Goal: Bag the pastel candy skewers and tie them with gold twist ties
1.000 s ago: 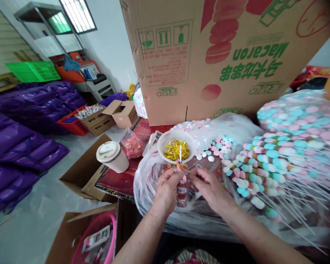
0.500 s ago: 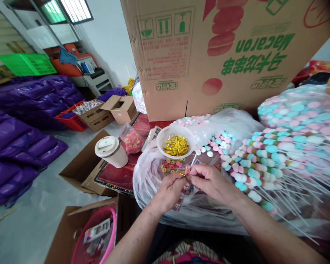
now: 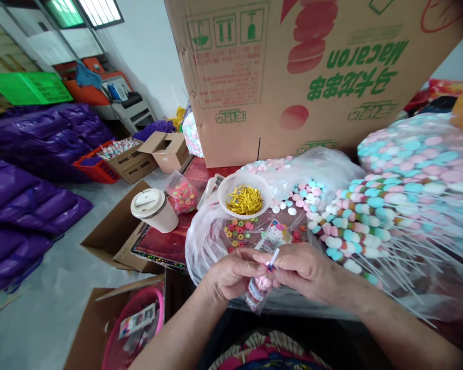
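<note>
A small clear bag of pink candy on a stick (image 3: 257,294) hangs neck-up between my hands. Its white stick (image 3: 274,257) pokes up between the fingertips. My left hand (image 3: 233,271) is closed, pinching the gathered neck from the left. From the right, my right hand (image 3: 306,268) pinches the same spot, also closed. Fingers hide whatever wraps the neck. Just beyond lies a flat printed bag (image 3: 273,234), beside loose ring candies (image 3: 239,235). Gold twist ties (image 3: 245,200) fill a white bowl (image 3: 221,194) behind them.
Candy skewers (image 3: 355,221) are piled on plastic sheeting at right, near loose candy discs (image 3: 308,195). A large carton (image 3: 231,139) stands behind. At left are a lidded cup (image 3: 158,216), a bag of rings (image 3: 183,192) and, lower down, a pink basin (image 3: 160,313).
Both hands have come nearer to my body with the bagged candy, its stick now upright. The gold twist tie seen at my left fingertips is now hidden. The flat printed bag is uncovered.
</note>
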`<state>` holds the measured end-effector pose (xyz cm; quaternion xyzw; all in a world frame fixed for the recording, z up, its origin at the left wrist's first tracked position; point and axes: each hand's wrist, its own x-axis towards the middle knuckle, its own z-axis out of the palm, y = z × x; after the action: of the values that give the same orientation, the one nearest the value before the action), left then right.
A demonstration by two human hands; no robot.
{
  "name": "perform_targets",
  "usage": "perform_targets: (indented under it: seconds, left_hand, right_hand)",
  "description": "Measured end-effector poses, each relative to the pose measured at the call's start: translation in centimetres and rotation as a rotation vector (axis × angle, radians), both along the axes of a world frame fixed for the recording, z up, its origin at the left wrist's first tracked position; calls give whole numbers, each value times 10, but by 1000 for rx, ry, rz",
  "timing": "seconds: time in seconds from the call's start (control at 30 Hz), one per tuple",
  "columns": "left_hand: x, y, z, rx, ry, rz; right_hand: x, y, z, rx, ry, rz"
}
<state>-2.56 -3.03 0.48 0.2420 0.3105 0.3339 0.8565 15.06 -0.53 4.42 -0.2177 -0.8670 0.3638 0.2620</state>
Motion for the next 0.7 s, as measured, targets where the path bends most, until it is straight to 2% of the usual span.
perform_targets:
  seconds: [0.07, 0.13, 0.17, 0.23, 0.27, 0.33, 0.43, 0.47, 0.53, 0.6, 0.67, 0.7]
  left_hand:
    - [3, -2, 0, -14, -31, 29]
    - [7, -3, 0, -62, -31, 115]
    - [10, -3, -1, -88, -30, 170]
    - [14, -3, -2, -130, -23, 273]
    - [16, -4, -3, -141, -12, 319]
    - [21, -5, -5, -130, 36, 385]
    - [27, -10, -7, 34, 227, 454]
    - [29, -12, -7, 120, 324, 507]
    - [30, -16, -2, 239, 499, 563]
    - [25, -17, 11, 194, 508, 445]
    - [11, -15, 29, 80, 313, 246]
    - [3, -13, 37, 71, 188, 219]
  right_hand:
    - [-2, -1, 0, -96, 40, 12]
    - [-6, -5, -7, -132, 83, -135]
    - [-8, -8, -13, -73, 92, -232]
    - [-11, -14, -25, 180, 67, -408]
    - [-11, -16, -31, 315, 35, -457]
    - [-8, -16, -36, 519, -44, -458]
    - [2, -8, -29, 716, -159, -393]
    - [6, -4, -23, 785, -176, -430]
    - [11, -2, -12, 900, -142, -596]
    - [12, -8, -4, 942, -55, -686]
    - [9, -19, -4, 848, -14, -567]
    - [7, -24, -5, 722, -12, -484]
